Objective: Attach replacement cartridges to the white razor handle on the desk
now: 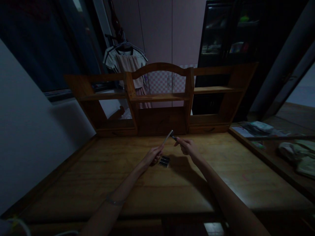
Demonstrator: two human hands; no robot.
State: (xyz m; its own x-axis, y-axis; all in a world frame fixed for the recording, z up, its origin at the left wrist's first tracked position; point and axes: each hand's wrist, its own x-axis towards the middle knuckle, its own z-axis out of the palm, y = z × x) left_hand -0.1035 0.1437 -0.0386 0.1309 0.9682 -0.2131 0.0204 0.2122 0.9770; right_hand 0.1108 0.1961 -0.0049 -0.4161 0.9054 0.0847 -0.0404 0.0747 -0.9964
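My left hand is closed on a thin pale strip, which slants up and to the right from the fingers. My right hand pinches a small dark cylinder that looks like a battery. Its far end is at the upper part of the strip; whether they touch, I cannot tell. On the wooden desk, just right of and below my left hand, several similar dark batteries lie side by side. The light is dim and their markings are unreadable.
A wooden shelf unit with open compartments stands along the desk's back edge. To the left is a white wall. Past the right edge lie folded cloth and a plastic-wrapped item. Clothes hang behind the shelf.
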